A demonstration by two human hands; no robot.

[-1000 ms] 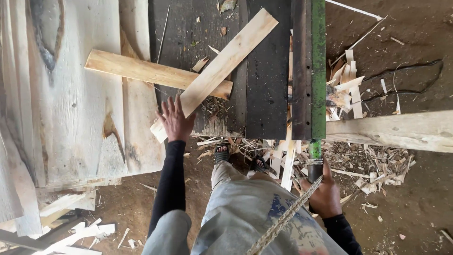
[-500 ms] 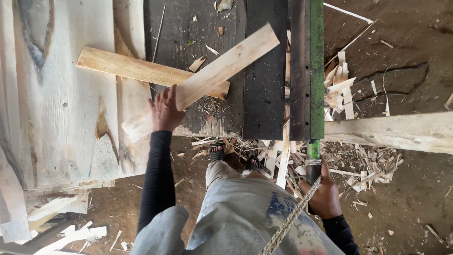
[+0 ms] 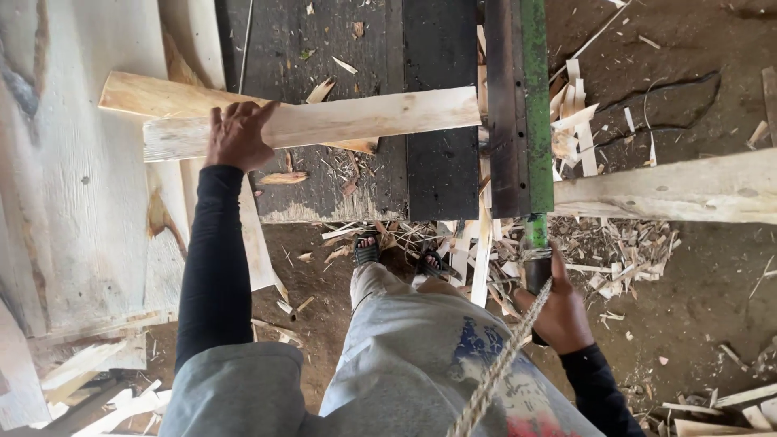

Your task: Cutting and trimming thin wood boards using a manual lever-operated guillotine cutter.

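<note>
My left hand (image 3: pixel 236 135) presses down on a long pale wooden board (image 3: pixel 340 120) that lies nearly level across a dark work table (image 3: pixel 437 170), its right end against a green-edged metal blade bar (image 3: pixel 534 105). A second board (image 3: pixel 154 95) lies under it at the left. My right hand (image 3: pixel 558 311) grips the dark handle (image 3: pixel 536 259) at the near end of that green bar. A twisted rope (image 3: pixel 502 364) runs up past my right hand.
Wide pale planks (image 3: pixel 81 202) lie stacked at the left. A thick pale beam (image 3: pixel 672 190) runs right of the blade. Wood chips and splinters (image 3: pixel 615 243) litter the dirt floor around my sandalled feet (image 3: pixel 396 251).
My left hand swung the board from a steep diagonal to nearly level, its end now at the blade bar. My right hand came up onto the bar's handle.
</note>
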